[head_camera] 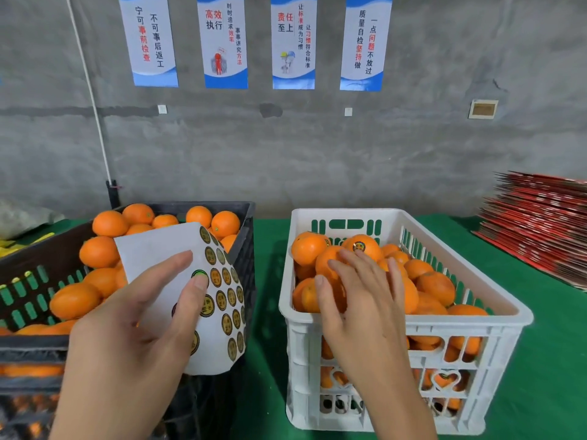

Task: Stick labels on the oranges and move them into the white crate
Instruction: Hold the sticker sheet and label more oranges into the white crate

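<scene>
The right hand (355, 287) rests with relaxed fingers on an orange (330, 265) atop the pile in the white crate (409, 325), apparently setting it down. Left of the crate, the left hand (139, 312) pinches the label sheet (178, 249), keeping stickers ready over the black crate (244, 246).

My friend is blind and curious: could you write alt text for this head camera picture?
A person's right hand rests with spread fingers on oranges piled in a white crate, while the left hand holds a sheet of round labels over a black crate of more oranges. Both crates stand on a green table before a grey wall with four posters.
</scene>
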